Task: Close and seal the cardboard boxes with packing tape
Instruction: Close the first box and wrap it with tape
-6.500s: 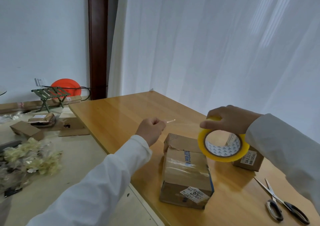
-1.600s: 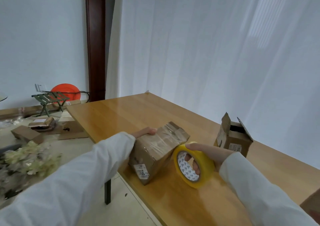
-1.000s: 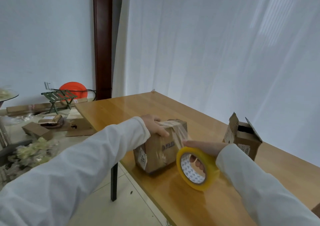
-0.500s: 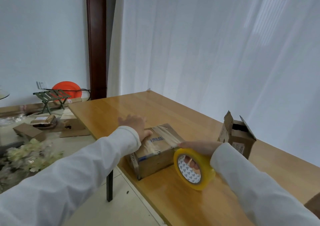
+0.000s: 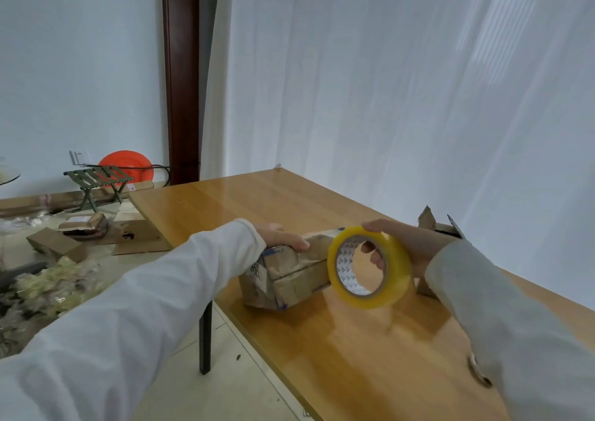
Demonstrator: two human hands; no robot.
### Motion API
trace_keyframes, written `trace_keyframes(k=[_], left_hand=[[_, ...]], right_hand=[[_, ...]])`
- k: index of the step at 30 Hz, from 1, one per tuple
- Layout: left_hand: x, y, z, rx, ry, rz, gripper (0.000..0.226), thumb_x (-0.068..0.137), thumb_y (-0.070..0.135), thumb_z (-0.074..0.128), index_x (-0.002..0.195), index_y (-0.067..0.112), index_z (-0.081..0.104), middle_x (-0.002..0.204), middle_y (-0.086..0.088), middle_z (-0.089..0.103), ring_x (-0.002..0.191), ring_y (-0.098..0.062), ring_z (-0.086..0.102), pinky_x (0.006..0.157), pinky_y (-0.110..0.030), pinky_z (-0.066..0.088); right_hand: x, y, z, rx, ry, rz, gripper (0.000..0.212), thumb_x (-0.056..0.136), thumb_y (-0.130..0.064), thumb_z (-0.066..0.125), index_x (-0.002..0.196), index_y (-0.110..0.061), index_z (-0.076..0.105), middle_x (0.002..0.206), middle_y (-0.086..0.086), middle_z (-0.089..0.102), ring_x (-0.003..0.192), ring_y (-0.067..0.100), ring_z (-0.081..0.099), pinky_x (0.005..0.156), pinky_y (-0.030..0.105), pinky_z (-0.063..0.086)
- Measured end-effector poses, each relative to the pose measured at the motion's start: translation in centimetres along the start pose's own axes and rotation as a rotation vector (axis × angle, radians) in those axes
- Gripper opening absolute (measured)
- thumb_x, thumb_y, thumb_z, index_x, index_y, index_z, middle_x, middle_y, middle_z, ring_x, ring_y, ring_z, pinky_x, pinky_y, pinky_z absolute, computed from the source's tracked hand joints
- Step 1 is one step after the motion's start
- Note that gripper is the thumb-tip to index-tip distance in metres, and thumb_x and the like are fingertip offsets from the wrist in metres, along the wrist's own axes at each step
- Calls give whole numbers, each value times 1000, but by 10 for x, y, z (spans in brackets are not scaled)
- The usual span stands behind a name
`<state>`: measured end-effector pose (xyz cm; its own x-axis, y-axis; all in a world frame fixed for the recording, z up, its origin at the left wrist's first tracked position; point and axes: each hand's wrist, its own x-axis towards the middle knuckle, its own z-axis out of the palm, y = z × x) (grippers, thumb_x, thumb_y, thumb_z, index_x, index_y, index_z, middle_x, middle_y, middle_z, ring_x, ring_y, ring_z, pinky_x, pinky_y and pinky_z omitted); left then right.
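A taped cardboard box (image 5: pixel 286 275) lies on the wooden table (image 5: pixel 354 340) near its left edge. My left hand (image 5: pixel 283 235) rests flat on the box's top with straight fingers. My right hand (image 5: pixel 402 243) holds a yellow roll of packing tape (image 5: pixel 370 267) just right of the box, fingers through the core and thumb over the rim. The roll hangs a little above the table. A second small box (image 5: pixel 438 227) with raised flaps stands behind my right wrist, mostly hidden.
The table's left edge runs beside the box, with a black leg (image 5: pixel 205 340) below. On the floor at the left lie cardboard boxes (image 5: pixel 54 245), flat cardboard (image 5: pixel 141 233), a green folding stool (image 5: pixel 98 184), an orange disc (image 5: pixel 125 164) and plastic wrapping (image 5: pixel 48 291). White curtains hang behind the table.
The box has been turned and laid flat near the table's edge. My left hand went from its far side to its top. The tape roll rose and sits further right.
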<state>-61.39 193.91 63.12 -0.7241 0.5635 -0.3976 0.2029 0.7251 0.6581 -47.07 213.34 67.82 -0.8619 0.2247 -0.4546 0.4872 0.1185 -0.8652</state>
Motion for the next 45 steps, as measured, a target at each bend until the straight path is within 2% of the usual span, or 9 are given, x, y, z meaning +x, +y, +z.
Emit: trace_keyframes(k=[3,6,10,14,17,20,25,30,45], left_hand=[[5,3,-4,-87,-73,-37,61,76,60,63,119,17,53,110,-7,62,99,-23,60,89,-32,48],[4,-5,-7,-201,56,-94,63,70,55,73,113,19,47,110,-8,57,106,-25,56,98,-35,43],[14,-25,5,-449,157,76,83,34,57,82,102,17,58,109,-11,60,97,-23,58,97,-36,44],[10,-21,3,-444,-36,-42,49,72,52,72,98,14,57,98,-9,63,88,-20,61,82,-30,50],[2,-4,-12,29,140,-111,55,80,59,61,117,18,56,118,-5,60,107,-22,57,100,-36,43],[-10,12,-2,210,230,151,74,79,53,64,142,26,35,142,0,45,123,-23,48,104,-37,40],[-17,9,43,659,313,275,95,69,69,63,145,33,18,138,3,40,124,-23,42,102,-47,36],[-14,16,45,644,367,213,85,71,66,63,140,36,23,130,1,48,119,-26,45,100,-49,37],[1,28,12,262,204,83,84,73,51,73,143,28,32,139,1,46,118,-23,50,98,-35,45]], right_hand=[[1,-19,10,-191,91,4,43,91,-42,56,71,-4,59,49,5,56,36,11,50,40,16,45],[-3,-27,27,-321,51,30,41,100,-29,45,66,-6,52,48,5,49,34,9,43,36,13,37],[9,13,39,-714,37,206,35,98,-39,47,98,-6,58,90,7,64,67,16,53,69,22,47],[8,26,31,-471,-62,257,40,94,-44,53,71,-12,58,47,-1,52,37,8,44,46,18,42],[3,24,27,-434,-77,251,45,90,-55,52,73,-14,62,50,-2,55,41,7,48,46,16,44],[6,30,23,-386,-65,270,62,77,-69,53,89,-9,67,57,1,61,48,11,57,53,21,50],[0,33,16,-319,-62,207,63,84,-66,47,94,-6,64,57,4,60,48,12,56,52,23,51],[-21,2,7,-204,56,70,48,96,-45,46,68,-7,54,44,3,50,33,10,44,38,15,41],[15,49,22,-239,166,210,53,92,-57,49,82,-7,66,52,7,62,46,17,55,54,28,49]])
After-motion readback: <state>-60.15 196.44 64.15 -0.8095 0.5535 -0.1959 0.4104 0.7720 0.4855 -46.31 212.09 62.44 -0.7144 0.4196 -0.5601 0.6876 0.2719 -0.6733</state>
